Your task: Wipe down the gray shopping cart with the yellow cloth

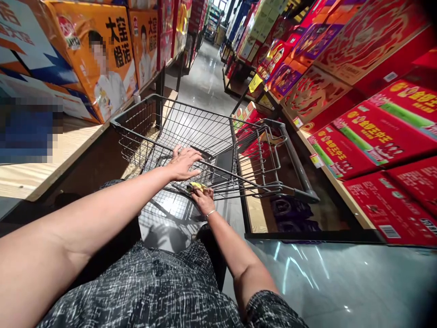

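A grey wire shopping cart (205, 109) stands in front of me, turned sideways. My left hand (185, 164) is over its near top rail, fingers bent across the bar and thumb apart on the near side. Lower down, my right hand (204, 201) is closed on a yellow cloth (198, 186), pressed against the cart's lower frame. The cloth is bunched and partly covered by the fingers. A thin bracelet circles the right wrist. The cart's grey push handle (300, 166) points to the right.
Orange drink cartons (99, 59) are stacked on a wooden shelf (73, 136) at left. Red gift boxes (365, 132) fill the right-hand shelf, whose dark base (307, 238) sits close to the cart. A shiny floor aisle (205, 68) runs away between the displays.
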A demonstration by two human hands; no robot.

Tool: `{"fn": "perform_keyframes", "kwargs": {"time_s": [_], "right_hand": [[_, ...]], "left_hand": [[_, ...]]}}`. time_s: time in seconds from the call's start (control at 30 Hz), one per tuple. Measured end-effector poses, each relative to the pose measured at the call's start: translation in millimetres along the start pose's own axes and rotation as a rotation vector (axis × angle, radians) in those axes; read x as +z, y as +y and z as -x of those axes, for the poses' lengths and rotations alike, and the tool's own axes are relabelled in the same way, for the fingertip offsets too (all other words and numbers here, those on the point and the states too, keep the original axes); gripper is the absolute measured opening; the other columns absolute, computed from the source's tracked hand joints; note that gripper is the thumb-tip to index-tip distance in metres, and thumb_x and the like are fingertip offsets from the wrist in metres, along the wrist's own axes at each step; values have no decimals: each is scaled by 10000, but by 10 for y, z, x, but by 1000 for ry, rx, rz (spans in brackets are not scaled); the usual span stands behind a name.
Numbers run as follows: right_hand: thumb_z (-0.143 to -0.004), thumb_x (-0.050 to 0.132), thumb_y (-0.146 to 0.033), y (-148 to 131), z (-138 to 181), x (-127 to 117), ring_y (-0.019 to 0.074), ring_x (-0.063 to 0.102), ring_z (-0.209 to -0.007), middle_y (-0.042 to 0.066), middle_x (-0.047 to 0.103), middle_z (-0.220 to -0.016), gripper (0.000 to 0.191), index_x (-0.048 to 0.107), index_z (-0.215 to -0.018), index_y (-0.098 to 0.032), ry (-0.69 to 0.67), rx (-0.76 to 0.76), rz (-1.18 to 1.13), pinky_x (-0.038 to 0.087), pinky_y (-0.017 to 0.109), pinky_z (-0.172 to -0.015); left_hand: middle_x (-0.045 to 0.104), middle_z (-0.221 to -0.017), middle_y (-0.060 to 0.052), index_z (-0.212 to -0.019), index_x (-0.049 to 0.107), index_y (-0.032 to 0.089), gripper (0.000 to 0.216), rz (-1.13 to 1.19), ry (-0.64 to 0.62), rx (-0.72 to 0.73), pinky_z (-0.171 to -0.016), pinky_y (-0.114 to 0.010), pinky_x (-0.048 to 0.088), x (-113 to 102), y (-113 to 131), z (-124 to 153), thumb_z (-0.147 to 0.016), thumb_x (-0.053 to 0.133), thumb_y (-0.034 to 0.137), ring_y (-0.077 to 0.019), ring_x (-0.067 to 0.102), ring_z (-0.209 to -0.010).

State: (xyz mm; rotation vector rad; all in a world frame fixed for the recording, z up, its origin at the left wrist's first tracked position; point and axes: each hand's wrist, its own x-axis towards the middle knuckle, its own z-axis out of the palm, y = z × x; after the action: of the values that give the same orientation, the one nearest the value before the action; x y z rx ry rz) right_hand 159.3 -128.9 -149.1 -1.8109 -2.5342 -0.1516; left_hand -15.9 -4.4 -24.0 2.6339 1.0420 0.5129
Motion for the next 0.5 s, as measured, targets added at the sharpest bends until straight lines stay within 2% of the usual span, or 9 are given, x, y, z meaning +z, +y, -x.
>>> {"fn": "perform_keyframes", "kwargs": {"time_s": [0.07, 0.13, 0.23, 0.3, 0.37, 0.4, 0.5], "right_hand": [[-988, 414, -207, 204, 135, -249, 274, 420, -1241, 7, 569, -1398, 405, 596, -1294, -400, 56, 32, 23, 307, 460, -989], [-986, 418, -225, 473, 331, -544, 297, 425, -1244, 22, 593, -1356, 378, 649, -1228, -402, 206, 128, 84, 315, 481, -993], [-947, 509, -266, 855, 632, -918, 318, 445, -1223, 66, 634, -1217, 280, 726, -1093, -367, 501, 378, 194, 341, 519, -1010], [-926, 542, -268, 1004, 757, -1011, 329, 447, -1217, 96, 624, -1169, 257, 735, -1082, -334, 628, 521, 222, 355, 546, -1012], [-927, 538, -261, 1016, 785, -925, 333, 451, -1211, 107, 616, -1146, 255, 738, -1076, -311, 641, 576, 192, 364, 551, -1006], [-934, 526, -261, 967, 762, -819, 332, 457, -1200, 107, 620, -1135, 254, 741, -1060, -305, 604, 571, 160, 368, 547, -998], [-970, 453, -251, 634, 595, -354, 317, 472, -1157, 99, 646, -1156, 301, 730, -1075, -306, 374, 445, 54, 381, 522, -954]], "left_hand": [[525, -1385, -27, -1198, 560, 286, 379, 24, 19, 5, -1150, -591, 14, 12, -31, -7, -876, 552, 484, -288, 374, -1342], [532, -1375, -26, -1170, 568, 287, 360, 39, 32, -4, -1141, -595, 22, 23, -32, -10, -877, 549, 496, -294, 376, -1334], [558, -1331, -26, -1128, 575, 291, 344, 51, 48, -23, -1135, -589, 42, 40, -7, -13, -855, 573, 501, -300, 388, -1313], [576, -1296, -21, -1114, 573, 293, 342, 49, 68, -29, -1134, -584, 53, 54, 8, -14, -843, 582, 501, -300, 402, -1291], [586, -1268, -19, -1112, 567, 289, 349, 38, 88, -31, -1131, -582, 62, 67, 18, -16, -838, 583, 505, -299, 409, -1278], [587, -1258, -22, -1114, 564, 285, 356, 33, 91, -31, -1129, -582, 67, 72, 22, -18, -838, 581, 510, -300, 408, -1276], [587, -1237, -29, -1122, 558, 276, 381, 23, 79, -32, -1118, -583, 88, 84, 30, -28, -836, 583, 526, -308, 402, -1278]]}}
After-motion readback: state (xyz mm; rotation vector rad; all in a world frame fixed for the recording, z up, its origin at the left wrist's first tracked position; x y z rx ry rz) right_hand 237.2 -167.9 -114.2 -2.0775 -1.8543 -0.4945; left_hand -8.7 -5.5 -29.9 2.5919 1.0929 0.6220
